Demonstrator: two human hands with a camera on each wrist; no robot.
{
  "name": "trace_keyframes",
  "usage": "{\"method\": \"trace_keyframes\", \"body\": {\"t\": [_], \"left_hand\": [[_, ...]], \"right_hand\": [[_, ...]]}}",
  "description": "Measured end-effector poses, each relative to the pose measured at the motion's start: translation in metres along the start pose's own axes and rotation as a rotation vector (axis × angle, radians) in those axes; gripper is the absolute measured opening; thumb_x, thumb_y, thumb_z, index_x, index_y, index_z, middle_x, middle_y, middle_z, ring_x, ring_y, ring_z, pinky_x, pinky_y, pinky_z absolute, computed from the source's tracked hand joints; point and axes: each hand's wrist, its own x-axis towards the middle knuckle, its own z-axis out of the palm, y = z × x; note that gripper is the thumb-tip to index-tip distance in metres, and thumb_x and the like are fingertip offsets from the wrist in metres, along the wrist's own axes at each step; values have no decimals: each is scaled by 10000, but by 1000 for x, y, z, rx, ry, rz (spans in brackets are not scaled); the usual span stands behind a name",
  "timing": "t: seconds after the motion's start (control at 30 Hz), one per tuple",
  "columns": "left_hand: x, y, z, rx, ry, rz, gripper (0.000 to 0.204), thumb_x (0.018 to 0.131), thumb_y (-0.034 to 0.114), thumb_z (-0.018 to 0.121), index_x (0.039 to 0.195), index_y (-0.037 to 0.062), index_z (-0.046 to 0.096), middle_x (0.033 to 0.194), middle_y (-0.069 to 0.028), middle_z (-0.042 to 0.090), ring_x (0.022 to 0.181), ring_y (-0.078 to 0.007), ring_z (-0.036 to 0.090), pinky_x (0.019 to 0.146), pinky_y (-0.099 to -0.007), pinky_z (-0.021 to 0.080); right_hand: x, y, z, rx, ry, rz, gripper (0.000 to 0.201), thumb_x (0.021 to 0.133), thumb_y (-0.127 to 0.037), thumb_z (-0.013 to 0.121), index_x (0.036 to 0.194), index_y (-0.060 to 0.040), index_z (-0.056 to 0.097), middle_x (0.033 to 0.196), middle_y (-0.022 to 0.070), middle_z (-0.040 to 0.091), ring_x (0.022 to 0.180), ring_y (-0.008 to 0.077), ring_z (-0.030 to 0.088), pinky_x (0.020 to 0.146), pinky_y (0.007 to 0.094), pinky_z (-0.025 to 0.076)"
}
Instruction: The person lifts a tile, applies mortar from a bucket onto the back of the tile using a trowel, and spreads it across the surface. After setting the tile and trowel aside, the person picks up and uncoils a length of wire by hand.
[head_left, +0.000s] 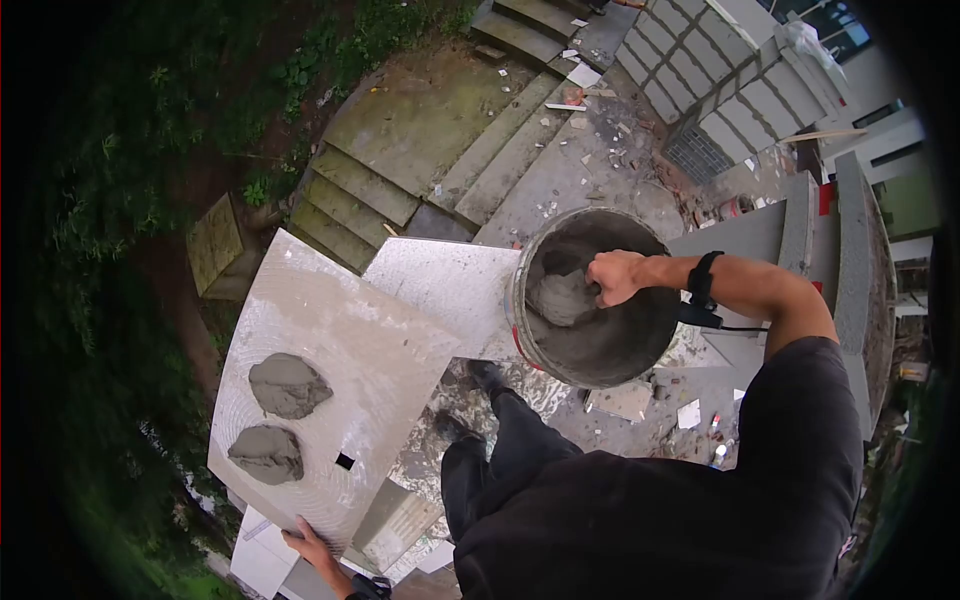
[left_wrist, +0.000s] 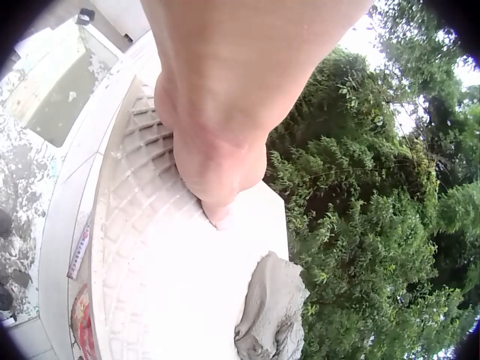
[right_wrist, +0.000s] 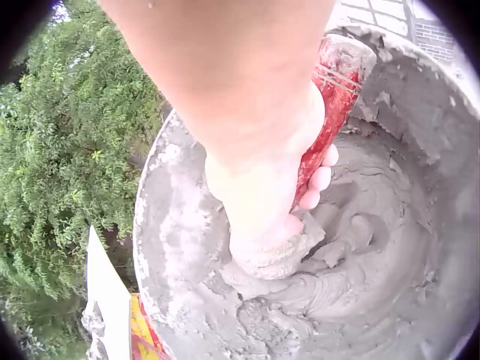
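My right hand (head_left: 617,277) reaches into a round bucket (head_left: 640,375) of wet grey mortar (right_wrist: 375,255). Its fingers wrap round the red handle (right_wrist: 330,112) of a mortar-smeared tool, probably a trowel, whose blade is hidden below the hand. My left hand (head_left: 315,553) holds the lower edge of a large tile (head_left: 330,300), thumb lying on its ridged back and fingers at the edge. Two lumps of mortar (head_left: 290,385) sit on that tile; in the left wrist view one lump (left_wrist: 274,307) lies just past the fingertip.
Another pale tile (head_left: 450,285) lies between the large tile and the bucket. Mossy concrete steps (head_left: 370,185) descend ahead, with block masonry (head_left: 690,60) beyond. Rubble and tile scraps litter the ground (head_left: 610,150). Thick greenery (head_left: 110,250) borders the left side.
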Motion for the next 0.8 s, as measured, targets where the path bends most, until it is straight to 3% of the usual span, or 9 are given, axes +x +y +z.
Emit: {"method": "trace_keyframes", "body": {"t": [0.17,0.33,0.4,0.47,0.53,0.57,0.6,0.7,0.8], "left_hand": [[6,-17,1,-7,11,19,848,1000,432,611,1469,-179,257,1506,-349,334,1399,-417,358,1180,-443,269],[9,-22,6,-59,35,13,879,971,446,650,1460,-180,274,1481,-346,360,1393,-417,365,1180,-445,273],[5,-17,7,-9,62,30,884,958,444,666,1462,-173,281,1474,-349,365,1390,-422,369,1180,-449,275],[-1,-5,5,-8,87,28,862,955,442,668,1460,-156,305,1451,-357,381,1363,-443,389,1165,-461,292],[2,-16,10,33,130,42,880,942,447,679,1445,-171,308,1432,-380,378,1347,-469,394,1148,-478,308],[1,-13,9,56,149,58,895,933,453,687,1441,-178,305,1413,-396,380,1334,-490,397,1140,-484,317],[1,-13,11,38,172,72,909,924,459,696,1439,-180,304,1381,-402,395,1295,-506,432,1114,-492,350],[-4,-1,7,-29,164,64,915,918,460,704,1436,-179,305,1353,-392,414,1252,-511,471,1083,-498,384],[-4,-1,4,-17,180,56,919,902,463,719,1428,-170,310,1330,-381,426,1230,-515,487,1057,-499,408]], "right_hand": [[-39,-3,-17,-2,41,-42,342,689,-285,737,883,-4,710,797,214,692,850,424,674,749,488,547],[-80,22,2,262,181,-124,322,679,-235,716,849,37,689,724,233,649,704,405,642,633,445,512],[-106,17,5,380,313,-88,312,686,-197,719,889,39,707,663,210,620,602,280,611,594,418,484],[-127,11,2,410,291,46,280,687,-159,722,872,49,695,622,117,563,600,150,546,557,347,447],[-156,-27,-20,425,338,199,246,693,-130,710,848,58,678,614,78,556,617,128,535,555,343,433],[-166,-33,-19,413,451,95,239,701,-122,706,842,66,668,607,55,530,619,121,526,552,332,422],[-179,-55,-23,552,481,236,243,707,-115,696,853,75,657,623,46,511,612,115,505,552,325,407],[-197,-110,-43,571,524,254,253,716,-111,689,873,82,644,630,38,480,609,99,478,546,322,390],[-192,-189,-53,398,695,92,256,724,-103,695,907,68,644,641,61,488,574,135,485,542,329,390]]}}
